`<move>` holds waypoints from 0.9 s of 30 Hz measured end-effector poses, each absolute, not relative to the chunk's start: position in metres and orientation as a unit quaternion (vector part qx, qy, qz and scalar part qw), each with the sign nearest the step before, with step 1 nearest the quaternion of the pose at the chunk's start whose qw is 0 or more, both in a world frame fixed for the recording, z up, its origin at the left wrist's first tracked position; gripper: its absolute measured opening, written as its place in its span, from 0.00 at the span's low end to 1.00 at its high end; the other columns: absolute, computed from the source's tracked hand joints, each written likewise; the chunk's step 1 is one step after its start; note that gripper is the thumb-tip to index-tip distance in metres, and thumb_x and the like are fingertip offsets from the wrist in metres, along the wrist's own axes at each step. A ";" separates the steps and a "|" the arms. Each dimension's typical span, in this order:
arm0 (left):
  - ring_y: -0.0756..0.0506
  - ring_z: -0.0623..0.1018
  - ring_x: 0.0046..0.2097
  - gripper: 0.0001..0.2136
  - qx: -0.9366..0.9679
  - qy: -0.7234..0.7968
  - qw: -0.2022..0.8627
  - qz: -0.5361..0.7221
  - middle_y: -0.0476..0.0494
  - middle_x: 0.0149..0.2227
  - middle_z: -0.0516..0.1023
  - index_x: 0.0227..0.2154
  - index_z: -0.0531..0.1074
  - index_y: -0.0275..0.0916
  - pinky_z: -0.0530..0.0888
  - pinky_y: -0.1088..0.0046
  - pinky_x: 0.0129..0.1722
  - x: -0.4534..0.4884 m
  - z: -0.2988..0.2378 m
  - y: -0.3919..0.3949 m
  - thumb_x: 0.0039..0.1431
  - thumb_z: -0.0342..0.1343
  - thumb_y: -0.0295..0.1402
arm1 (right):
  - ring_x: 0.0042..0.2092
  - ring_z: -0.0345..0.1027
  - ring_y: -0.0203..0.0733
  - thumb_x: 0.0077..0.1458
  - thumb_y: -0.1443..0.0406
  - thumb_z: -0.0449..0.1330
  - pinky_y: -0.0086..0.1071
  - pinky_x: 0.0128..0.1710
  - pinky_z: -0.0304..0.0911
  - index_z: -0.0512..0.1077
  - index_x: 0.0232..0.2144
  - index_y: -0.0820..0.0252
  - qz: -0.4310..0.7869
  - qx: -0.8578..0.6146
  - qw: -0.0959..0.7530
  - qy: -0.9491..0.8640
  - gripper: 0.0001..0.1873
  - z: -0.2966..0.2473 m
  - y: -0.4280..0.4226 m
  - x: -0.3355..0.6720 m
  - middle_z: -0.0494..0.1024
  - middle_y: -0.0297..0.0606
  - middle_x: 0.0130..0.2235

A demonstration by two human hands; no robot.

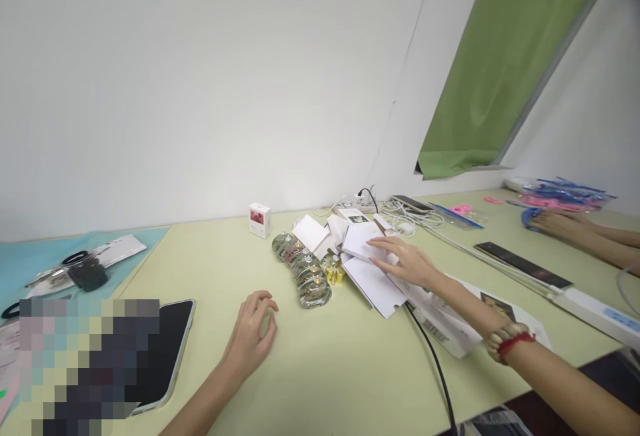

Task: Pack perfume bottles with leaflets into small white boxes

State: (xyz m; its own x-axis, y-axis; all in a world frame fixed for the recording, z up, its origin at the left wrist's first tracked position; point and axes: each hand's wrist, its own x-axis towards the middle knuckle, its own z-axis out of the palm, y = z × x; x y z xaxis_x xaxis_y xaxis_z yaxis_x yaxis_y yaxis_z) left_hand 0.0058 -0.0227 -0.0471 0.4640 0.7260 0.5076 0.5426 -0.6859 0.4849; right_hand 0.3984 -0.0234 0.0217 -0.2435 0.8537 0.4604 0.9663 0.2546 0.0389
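My left hand [251, 333] rests on the pale green table [320, 383], fingers loosely curled and apart, holding nothing. My right hand [406, 261] reaches forward and lies flat, fingers stretched out, on a pile of white folded cartons and cards [373, 269]. A red cord and beads circle my right wrist. Just left of the pile stands a row of small glass perfume bottles [305, 269] with gold caps. A small white box with a pink picture [259, 220] stands behind them near the wall.
A tablet [167, 349] lies at the left, partly blurred out. A black cable [433, 363] runs toward me. A power strip, chargers and phones [523, 265] lie at the back right. Another person's arm [575, 233] rests near blue and pink items [565, 194]. A black jar [86, 271] sits far left.
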 end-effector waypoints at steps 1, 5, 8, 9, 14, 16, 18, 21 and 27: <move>0.45 0.69 0.45 0.08 0.845 0.375 0.129 0.359 0.43 0.41 0.67 0.34 0.65 0.41 0.68 0.64 0.44 0.006 -0.047 -0.023 0.56 0.42 0.26 | 0.48 0.66 0.47 0.52 0.53 0.52 0.41 0.46 0.62 0.70 0.46 0.55 -0.154 -0.595 0.176 -0.769 0.22 0.019 -0.024 0.397 0.72 0.40 0.48; 0.45 0.68 0.46 0.09 0.841 0.377 0.140 0.361 0.43 0.41 0.66 0.34 0.65 0.40 0.67 0.63 0.45 0.006 -0.046 -0.026 0.56 0.41 0.25 | 0.48 0.66 0.47 0.52 0.55 0.51 0.42 0.48 0.60 0.72 0.42 0.55 -0.144 -0.603 0.181 -0.764 0.19 0.032 -0.018 0.387 0.72 0.42 0.47; 0.46 0.68 0.45 0.09 0.846 0.367 0.143 0.359 0.44 0.41 0.66 0.34 0.65 0.39 0.67 0.64 0.44 0.007 -0.045 -0.029 0.55 0.42 0.24 | 0.48 0.65 0.47 0.52 0.57 0.51 0.42 0.47 0.59 0.71 0.42 0.55 -0.135 -0.593 0.193 -0.770 0.17 0.054 -0.003 0.364 0.71 0.43 0.47; 0.46 0.68 0.44 0.09 0.849 0.362 0.141 0.358 0.44 0.41 0.66 0.34 0.66 0.39 0.67 0.65 0.44 0.007 -0.044 -0.030 0.55 0.42 0.24 | 0.49 0.64 0.47 0.52 0.57 0.51 0.42 0.47 0.58 0.70 0.43 0.55 -0.136 -0.586 0.197 -0.774 0.18 0.061 0.004 0.350 0.71 0.43 0.47; 0.46 0.68 0.42 0.10 0.852 0.354 0.128 0.363 0.44 0.40 0.67 0.33 0.65 0.39 0.67 0.66 0.41 0.007 -0.043 -0.032 0.52 0.43 0.21 | 0.52 0.59 0.50 0.51 0.57 0.53 0.43 0.51 0.51 0.60 0.53 0.58 -0.154 -0.558 0.192 -0.792 0.27 0.077 0.067 0.252 0.68 0.45 0.50; 0.45 0.68 0.42 0.10 0.855 0.350 0.126 0.362 0.43 0.40 0.67 0.34 0.65 0.39 0.67 0.66 0.41 0.006 -0.043 -0.031 0.50 0.44 0.21 | 0.54 0.56 0.50 0.51 0.57 0.54 0.43 0.52 0.49 0.56 0.56 0.59 -0.129 -0.563 0.157 -0.801 0.30 0.074 0.098 0.210 0.64 0.47 0.53; 0.44 0.68 0.42 0.11 0.859 0.344 0.124 0.359 0.42 0.40 0.67 0.35 0.65 0.39 0.66 0.65 0.41 0.005 -0.045 -0.030 0.49 0.45 0.21 | 0.55 0.55 0.50 0.50 0.58 0.56 0.41 0.52 0.49 0.54 0.57 0.58 -0.089 -0.614 0.120 -0.775 0.33 0.066 0.129 0.175 0.61 0.48 0.55; 0.44 0.67 0.43 0.13 0.865 0.336 0.121 0.352 0.42 0.41 0.67 0.38 0.64 0.40 0.66 0.64 0.42 0.003 -0.047 -0.030 0.49 0.47 0.23 | 0.54 0.57 0.52 0.51 0.58 0.55 0.40 0.49 0.53 0.52 0.57 0.59 -0.078 -0.650 0.121 -0.746 0.32 0.052 0.165 0.139 0.62 0.51 0.53; 0.42 0.66 0.47 0.19 0.832 0.364 0.171 0.381 0.40 0.45 0.66 0.46 0.60 0.40 0.64 0.60 0.47 0.003 -0.051 -0.028 0.49 0.47 0.25 | 0.42 0.67 0.46 0.60 0.63 0.42 0.34 0.38 0.59 0.56 0.54 0.63 -0.081 -0.702 0.153 -0.690 0.20 0.034 0.190 0.107 0.67 0.52 0.45</move>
State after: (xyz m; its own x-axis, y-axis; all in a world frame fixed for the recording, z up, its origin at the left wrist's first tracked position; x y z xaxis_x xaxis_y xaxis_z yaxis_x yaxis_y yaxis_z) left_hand 0.0026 -0.0281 -0.0512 0.4439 0.7370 0.5097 0.4763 -0.6758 0.5625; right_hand 0.1071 0.1896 0.0342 0.0333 0.9448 0.3259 0.9946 0.0007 -0.1035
